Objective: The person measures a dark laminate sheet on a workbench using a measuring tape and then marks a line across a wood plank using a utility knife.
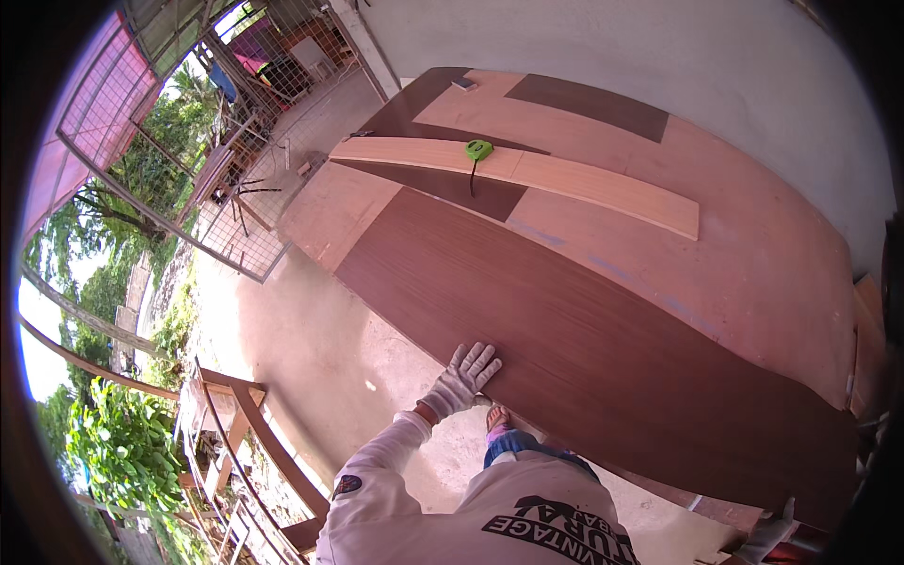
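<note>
Dark brown panel [565, 330] is slanting lengthwise toward lower right beneath the left hand's [460, 380] parted fingers; the right hand's [768, 537] I cannot tell.

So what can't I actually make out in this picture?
All in the head view:
- Right hand: dim and close to the dark lower right rim, so its exact grip can't be told.
- Underside of the dark brown board: hidden by the board's own top face.
- Green tape measure: any markings are too small to read.
- Small dark object near the far edge: too small to identify.
</note>
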A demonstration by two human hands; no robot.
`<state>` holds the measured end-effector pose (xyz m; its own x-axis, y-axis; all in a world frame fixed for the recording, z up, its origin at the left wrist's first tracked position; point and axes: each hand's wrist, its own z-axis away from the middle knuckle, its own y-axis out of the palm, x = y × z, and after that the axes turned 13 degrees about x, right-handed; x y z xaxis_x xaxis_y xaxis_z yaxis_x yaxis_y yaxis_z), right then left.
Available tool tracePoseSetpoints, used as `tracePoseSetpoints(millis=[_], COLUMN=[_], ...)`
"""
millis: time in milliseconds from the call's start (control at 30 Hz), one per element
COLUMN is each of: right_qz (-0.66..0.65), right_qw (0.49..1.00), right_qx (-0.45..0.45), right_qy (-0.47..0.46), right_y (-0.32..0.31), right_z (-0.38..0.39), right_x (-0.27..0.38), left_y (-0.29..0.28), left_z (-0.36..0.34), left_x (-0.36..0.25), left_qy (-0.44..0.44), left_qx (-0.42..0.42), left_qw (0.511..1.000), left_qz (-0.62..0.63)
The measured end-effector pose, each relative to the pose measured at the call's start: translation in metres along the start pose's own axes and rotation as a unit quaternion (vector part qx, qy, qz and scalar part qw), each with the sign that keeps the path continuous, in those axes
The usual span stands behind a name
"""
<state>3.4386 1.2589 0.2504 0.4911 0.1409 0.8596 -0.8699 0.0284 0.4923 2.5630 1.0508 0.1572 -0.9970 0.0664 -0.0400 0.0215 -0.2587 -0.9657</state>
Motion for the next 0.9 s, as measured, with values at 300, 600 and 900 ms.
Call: tracePoseSetpoints(millis=[300, 600, 900], right_qz=[0.363, 0.578, 0.69], right_qw=[0.928, 0.816, 0.72], right_qx=[-0.085, -0.025, -0.062], right_qy=[-0.001, 0.002, 0.044], right_y=[0.189, 0.256, 0.284], right_z=[-0.058, -0.155, -0.179], right_x=[0.133, 0.245, 0.302], left_y=[-0.023, -0.247, -0.497], left_z=[0.029, 0.037, 0.066], left_x=[0.095, 0.21, 0.188], left_qy=[-0.195, -0.071, -0.039], left_qx=[-0.09, -0.299, -0.244], left_qw=[0.975, 0.951, 0.933], left_qz=[-0.06, -0.025, 0.261])
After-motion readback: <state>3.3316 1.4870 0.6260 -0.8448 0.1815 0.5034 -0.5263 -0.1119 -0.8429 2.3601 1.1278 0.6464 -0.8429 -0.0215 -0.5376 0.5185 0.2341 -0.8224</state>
